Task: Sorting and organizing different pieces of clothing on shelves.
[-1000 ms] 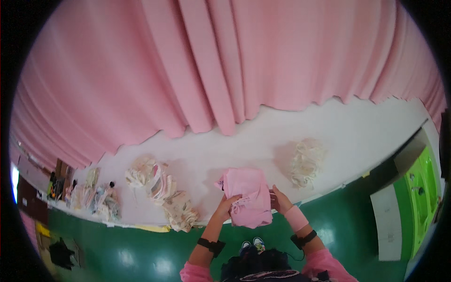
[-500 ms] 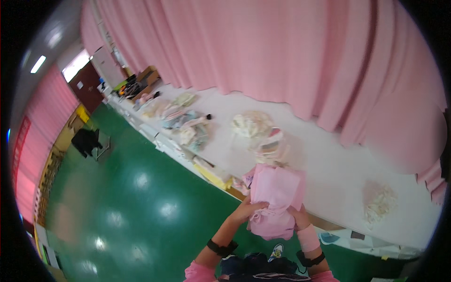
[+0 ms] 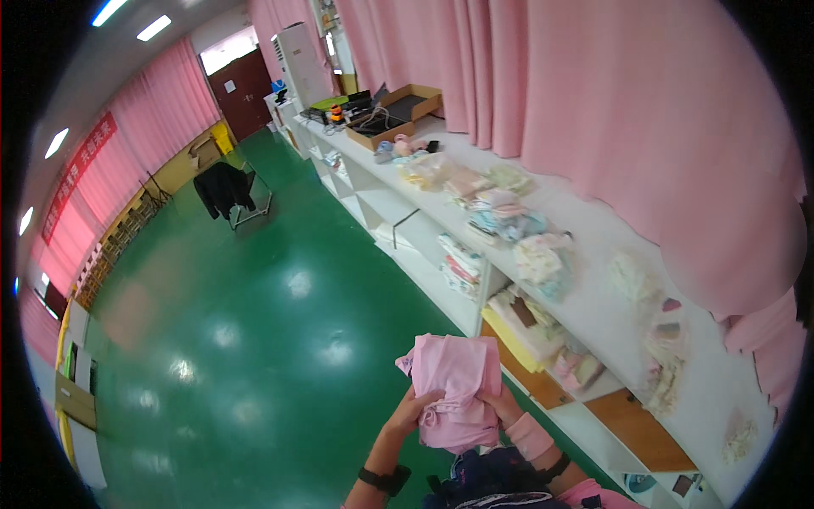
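The folded pink cloth [image 3: 459, 373] is held tight between the left hand [image 3: 413, 411] and right hand [image 3: 504, 406]. It has been turned from the white desk [image 3: 589, 216], now seen mostly against green floor [image 3: 280, 373]. Fingers are probably tucked behind.

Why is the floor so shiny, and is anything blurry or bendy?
In the head view, glare spots dot the green floor, probably reflected light; there too, the cream cloth at far right looks blurred, the pink cloth clearer; fisheye bends the head view's white counter edge.
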A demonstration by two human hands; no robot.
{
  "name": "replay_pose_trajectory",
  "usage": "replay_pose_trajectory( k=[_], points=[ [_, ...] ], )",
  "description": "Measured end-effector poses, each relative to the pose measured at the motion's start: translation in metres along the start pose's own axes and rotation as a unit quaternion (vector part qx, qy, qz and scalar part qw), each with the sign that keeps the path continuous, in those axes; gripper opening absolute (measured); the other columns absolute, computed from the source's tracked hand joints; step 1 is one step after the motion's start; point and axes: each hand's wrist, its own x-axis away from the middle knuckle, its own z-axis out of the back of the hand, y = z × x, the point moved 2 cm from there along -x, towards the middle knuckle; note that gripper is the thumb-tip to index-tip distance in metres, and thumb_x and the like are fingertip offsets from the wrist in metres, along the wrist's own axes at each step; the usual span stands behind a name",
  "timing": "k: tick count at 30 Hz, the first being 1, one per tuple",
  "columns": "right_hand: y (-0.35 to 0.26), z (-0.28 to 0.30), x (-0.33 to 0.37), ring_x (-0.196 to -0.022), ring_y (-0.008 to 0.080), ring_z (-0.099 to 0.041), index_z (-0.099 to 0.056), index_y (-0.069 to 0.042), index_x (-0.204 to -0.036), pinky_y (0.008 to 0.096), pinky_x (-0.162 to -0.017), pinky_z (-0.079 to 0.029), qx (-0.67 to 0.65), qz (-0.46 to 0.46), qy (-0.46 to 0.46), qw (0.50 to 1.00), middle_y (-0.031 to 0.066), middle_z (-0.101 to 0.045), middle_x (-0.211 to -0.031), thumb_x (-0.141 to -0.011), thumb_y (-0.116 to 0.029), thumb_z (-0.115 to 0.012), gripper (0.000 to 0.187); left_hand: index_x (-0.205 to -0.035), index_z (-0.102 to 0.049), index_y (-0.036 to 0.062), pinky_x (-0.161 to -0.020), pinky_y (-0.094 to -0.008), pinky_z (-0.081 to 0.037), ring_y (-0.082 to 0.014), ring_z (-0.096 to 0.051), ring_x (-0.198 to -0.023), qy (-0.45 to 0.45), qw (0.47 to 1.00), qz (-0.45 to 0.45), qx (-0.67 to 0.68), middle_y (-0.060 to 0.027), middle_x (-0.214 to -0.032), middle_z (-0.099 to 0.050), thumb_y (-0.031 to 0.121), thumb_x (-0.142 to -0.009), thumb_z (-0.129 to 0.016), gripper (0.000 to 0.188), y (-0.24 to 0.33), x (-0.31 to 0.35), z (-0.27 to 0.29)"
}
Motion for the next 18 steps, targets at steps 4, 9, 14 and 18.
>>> replay_pose_trajectory(
  k=[4, 9, 14, 18],
  points=[
    [0.025, -0.048, -0.098, -0.092, 0.0178, -0.053, -0.042, 0.0, -0.113, 0.0301, -0.082, -0.043, 0.018, -0.006, -0.04, 0.999, 0.0088, -0.053, -0.105, -0.072, -0.009, -0.064, 0.048, -0.116, -0.039, -0.0007, -0.071, -0.0283, -0.048, -0.0169, -0.055, -0.09, 0.034, 0.999, 0.017, 0.01, -0.0084, -0.101, -0.054, 0.01, -0.074, -0.059, 0.047, 0.035, -0.045, 0.086],
    [0.042, -0.099, -0.205, -0.092, 0.0173, -0.053, -0.042, 0.0, -0.114, 0.0296, -0.081, -0.044, -0.013, -0.036, -0.038, 0.999, 0.0083, -0.053, -0.105, -0.073, -0.01, -0.062, 0.047, -0.112, -0.043, -0.0007, -0.07, -0.028, -0.047, -0.0164, -0.056, -0.084, 0.06, 0.998, 0.0, -0.006, -0.0071, -0.097, -0.056, 0.011, -0.074, -0.059, 0.042, 0.107, -0.119, 0.146],
    [0.025, -0.136, -0.318, -0.094, 0.0202, -0.053, -0.04, -0.001, -0.116, 0.0328, -0.082, -0.045, -0.015, -0.026, -0.015, 0.999, 0.0101, -0.053, -0.107, -0.074, -0.012, -0.061, 0.048, -0.111, -0.044, -0.0006, -0.067, -0.0272, -0.047, -0.0154, -0.056, -0.082, 0.034, 0.996, 0.071, -0.036, -0.0064, -0.096, -0.056, 0.013, -0.075, -0.059, 0.041, 0.176, -0.208, 0.211],
    [0.028, -0.152, -0.377, -0.099, 0.0202, -0.051, -0.037, -0.003, -0.119, 0.0339, -0.084, -0.044, -0.086, -0.048, 0.021, 0.995, 0.0103, -0.05, -0.111, -0.074, -0.007, -0.058, 0.05, -0.109, -0.045, -0.0001, -0.06, -0.027, -0.048, -0.0144, -0.057, -0.077, -0.024, 0.991, 0.117, -0.064, -0.0059, -0.091, -0.057, 0.013, -0.076, -0.059, 0.039, 0.202, -0.285, 0.254]
  ],
)
